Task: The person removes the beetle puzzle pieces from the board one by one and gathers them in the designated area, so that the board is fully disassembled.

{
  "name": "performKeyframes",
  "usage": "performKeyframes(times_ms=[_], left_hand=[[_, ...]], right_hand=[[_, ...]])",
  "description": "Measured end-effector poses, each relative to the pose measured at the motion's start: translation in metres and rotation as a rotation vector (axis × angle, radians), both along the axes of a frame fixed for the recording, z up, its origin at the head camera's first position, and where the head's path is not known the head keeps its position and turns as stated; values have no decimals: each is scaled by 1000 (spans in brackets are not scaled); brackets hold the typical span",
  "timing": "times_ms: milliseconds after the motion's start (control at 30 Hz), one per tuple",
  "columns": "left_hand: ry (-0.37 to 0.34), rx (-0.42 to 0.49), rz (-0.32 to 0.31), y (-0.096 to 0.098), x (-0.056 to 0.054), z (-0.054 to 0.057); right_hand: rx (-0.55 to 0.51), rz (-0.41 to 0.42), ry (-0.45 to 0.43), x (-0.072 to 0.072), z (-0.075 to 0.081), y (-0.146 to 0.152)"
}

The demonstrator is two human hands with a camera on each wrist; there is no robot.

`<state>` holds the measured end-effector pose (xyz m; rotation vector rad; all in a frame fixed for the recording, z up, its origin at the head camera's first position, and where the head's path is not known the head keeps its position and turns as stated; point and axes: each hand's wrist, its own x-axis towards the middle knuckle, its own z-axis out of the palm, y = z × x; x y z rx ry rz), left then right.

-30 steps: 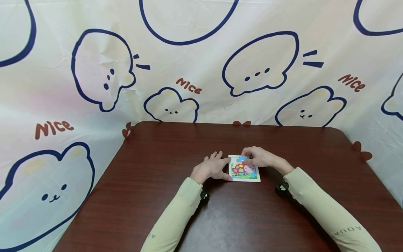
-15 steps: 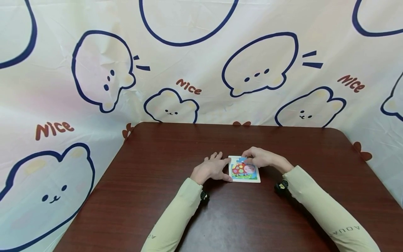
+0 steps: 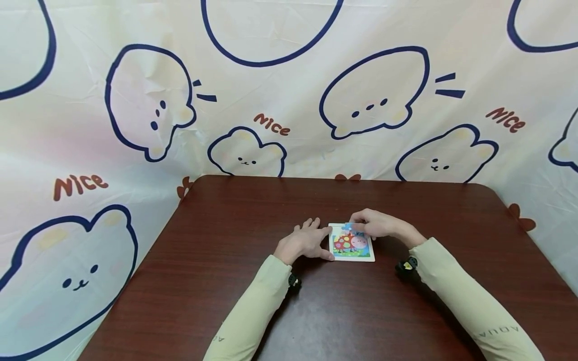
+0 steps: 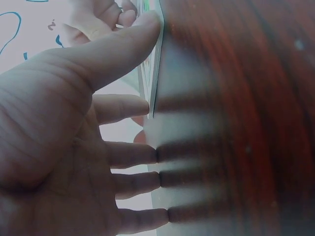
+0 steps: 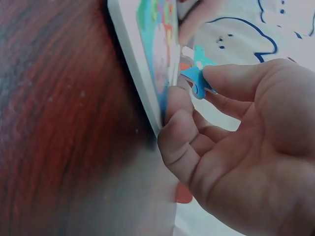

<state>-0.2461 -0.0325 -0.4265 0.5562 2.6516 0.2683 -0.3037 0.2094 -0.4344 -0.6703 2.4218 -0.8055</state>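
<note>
A small white-rimmed jigsaw puzzle board lies on the table, showing a red spotted ladybug with a pink face over green grass. My right hand is over its top right part. In the right wrist view thumb and finger pinch a blue puzzle piece with some green, raised off the board's face; the other fingers curl at the board's edge. My left hand lies spread at the board's left side. In the left wrist view its thumb rests on the rim and the other fingers stretch straight, tips down on the table.
The dark brown wooden table extends around the board on all sides. Behind it hangs a pale cloth with blue cartoon outlines. A black wrist camera sits beneath the right cuff, another camera at the left cuff.
My right hand has shifted slightly, and the blue piece now shows tilted up near the board's top edge. The left hand and the board stay in place.
</note>
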Motion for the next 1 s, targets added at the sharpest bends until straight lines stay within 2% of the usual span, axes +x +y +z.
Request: performKeyframes(times_ms=[267, 500, 1000], left_hand=[[10, 7, -4, 1, 0, 0], [14, 13, -10, 0, 0, 0], [7, 19, -7, 0, 1, -1]], right_hand=[[-95, -64, -5, -1, 9, 23], [-115, -141, -58, -3, 3, 48], [-151, -209, -75, 1, 2, 95]])
